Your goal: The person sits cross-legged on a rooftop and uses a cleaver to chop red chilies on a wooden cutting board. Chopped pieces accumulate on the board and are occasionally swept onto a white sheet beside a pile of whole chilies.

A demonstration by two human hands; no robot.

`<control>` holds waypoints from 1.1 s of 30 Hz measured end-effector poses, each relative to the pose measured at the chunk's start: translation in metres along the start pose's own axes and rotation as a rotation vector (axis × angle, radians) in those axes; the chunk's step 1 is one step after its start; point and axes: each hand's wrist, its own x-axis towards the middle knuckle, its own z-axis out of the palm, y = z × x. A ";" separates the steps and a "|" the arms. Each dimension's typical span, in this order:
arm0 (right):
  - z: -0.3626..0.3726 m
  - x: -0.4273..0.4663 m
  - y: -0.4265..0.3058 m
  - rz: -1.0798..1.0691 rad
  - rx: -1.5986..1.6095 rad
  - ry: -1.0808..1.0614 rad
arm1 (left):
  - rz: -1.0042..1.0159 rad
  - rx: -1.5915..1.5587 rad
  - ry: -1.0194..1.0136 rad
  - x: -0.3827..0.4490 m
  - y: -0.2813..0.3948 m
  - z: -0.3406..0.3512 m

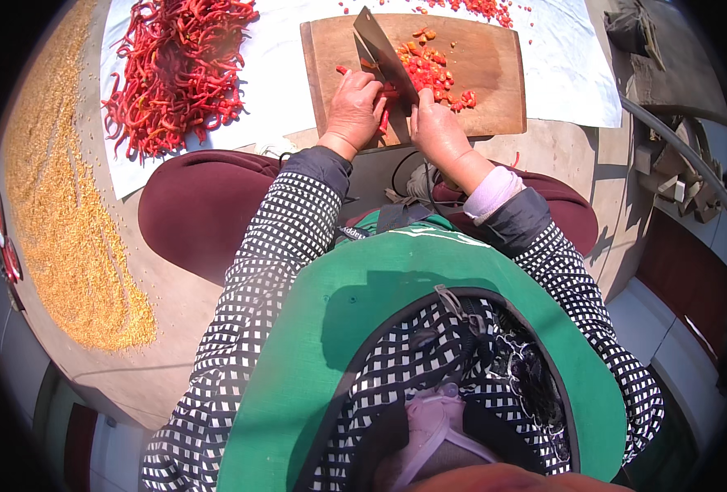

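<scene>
A wooden cutting board lies in front of me, partly on a white cloth. My right hand is closed around the handle of a cleaver, whose broad blade stands on edge over the board. Just left of the blade, my left hand grips red chili peppers against the wood, with pieces sticking out past its fingers. Chopped red chili with pale seeds is scattered to the right of the blade. The handle is mostly hidden by my right hand.
A heap of whole red chilies covers the left of the white cloth. More chopped chili lies beyond the board. Yellow grain is spread over the concrete at far left. Wood scraps and a metal pipe are at right.
</scene>
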 end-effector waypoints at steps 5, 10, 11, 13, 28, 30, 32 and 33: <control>-0.006 -0.001 0.013 0.010 0.133 0.119 | -0.025 -0.002 -0.011 0.004 0.007 -0.003; -0.026 -0.025 0.009 -0.046 0.105 0.117 | -0.006 0.197 -0.087 0.000 0.006 -0.013; -0.026 -0.028 0.008 -0.027 0.118 0.093 | -0.002 0.248 -0.138 0.000 0.007 -0.013; -0.025 -0.032 0.004 0.029 0.134 0.056 | -0.002 0.367 -0.248 -0.002 0.008 -0.014; 0.004 -0.002 0.003 0.039 0.085 0.057 | -0.079 0.680 -0.376 -0.013 0.022 0.021; 0.001 -0.004 0.008 0.142 0.154 0.090 | -0.083 0.641 -0.352 -0.014 0.021 0.022; -0.006 -0.011 0.011 0.059 0.156 0.045 | -0.093 0.624 -0.334 -0.015 0.020 0.021; -0.011 -0.016 0.011 0.030 0.164 0.040 | -0.094 0.625 -0.323 -0.015 0.019 0.020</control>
